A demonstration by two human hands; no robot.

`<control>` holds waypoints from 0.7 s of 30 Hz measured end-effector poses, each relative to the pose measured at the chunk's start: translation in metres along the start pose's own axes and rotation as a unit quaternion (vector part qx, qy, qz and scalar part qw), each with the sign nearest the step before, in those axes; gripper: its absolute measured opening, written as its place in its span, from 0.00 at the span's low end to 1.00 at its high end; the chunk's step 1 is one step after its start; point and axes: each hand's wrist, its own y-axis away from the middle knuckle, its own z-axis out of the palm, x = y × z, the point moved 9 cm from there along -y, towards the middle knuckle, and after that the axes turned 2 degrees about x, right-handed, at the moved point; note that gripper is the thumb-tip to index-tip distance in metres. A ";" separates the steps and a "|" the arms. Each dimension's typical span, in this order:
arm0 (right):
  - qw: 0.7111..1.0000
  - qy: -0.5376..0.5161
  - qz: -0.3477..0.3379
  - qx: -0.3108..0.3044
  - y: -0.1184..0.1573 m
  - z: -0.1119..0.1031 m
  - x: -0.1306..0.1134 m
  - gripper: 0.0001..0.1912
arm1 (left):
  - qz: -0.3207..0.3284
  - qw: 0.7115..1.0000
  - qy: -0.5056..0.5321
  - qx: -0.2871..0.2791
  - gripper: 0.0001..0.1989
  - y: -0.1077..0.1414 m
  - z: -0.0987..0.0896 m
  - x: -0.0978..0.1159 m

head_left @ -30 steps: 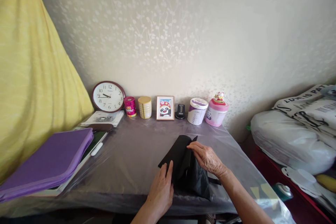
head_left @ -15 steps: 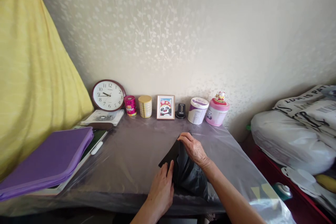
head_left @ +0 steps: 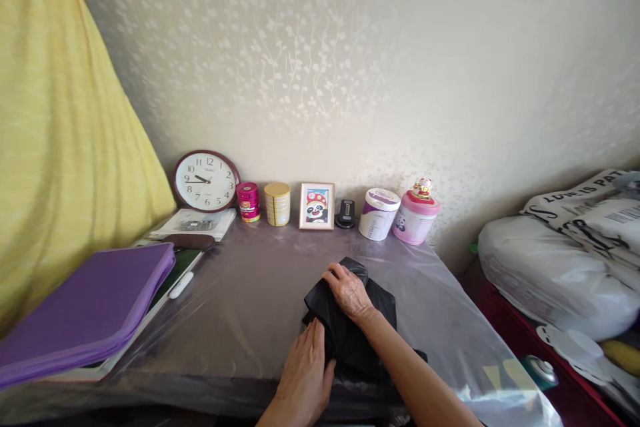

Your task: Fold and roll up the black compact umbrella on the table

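Observation:
A thin, slightly shiny piece of black folded fabric (head_left: 380, 307) lies rumpled near the front of the table; its exact kind does not show. Over its upper left part, my right hand (head_left: 349, 290) is closed, the bent fingers gripping a fold. My left hand (head_left: 304, 367) rests at the fabric's lower left edge, fingers stretched out together and thumb apart, the tips touching the fold. A narrow black end pokes out to the right, beyond my right forearm.
Along the wall stand a clock (head_left: 207, 180), a pink tin (head_left: 249, 202), a yellow-lidded canister (head_left: 277, 204), a picture frame (head_left: 317, 206), a small black device (head_left: 345, 213) and two tubs (head_left: 379, 214). A purple folder (head_left: 90, 310) lies left; white bags (head_left: 555, 270) lie right.
My right hand has come down and slightly left, laying the raised black flap over toward the left. The fabric now spreads flatter and wider; my left hand has shifted slightly down.

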 end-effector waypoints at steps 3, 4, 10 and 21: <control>1.000 0.015 -0.003 -0.019 -0.001 0.003 -0.001 0.13 | -0.003 0.998 0.004 0.057 0.29 0.007 -0.015 -0.002; 1.000 0.016 -0.003 -0.022 -0.001 0.004 -0.001 0.13 | 0.003 0.997 -0.002 0.082 0.27 0.008 -0.022 0.000; 0.999 0.015 -0.006 -0.035 -0.002 0.006 -0.003 0.11 | 0.148 0.983 -0.021 0.103 0.17 0.001 -0.040 0.046; 0.993 -0.120 -0.006 0.019 0.018 -0.018 -0.009 0.12 | 0.106 0.992 -0.043 0.061 0.25 -0.010 -0.009 0.025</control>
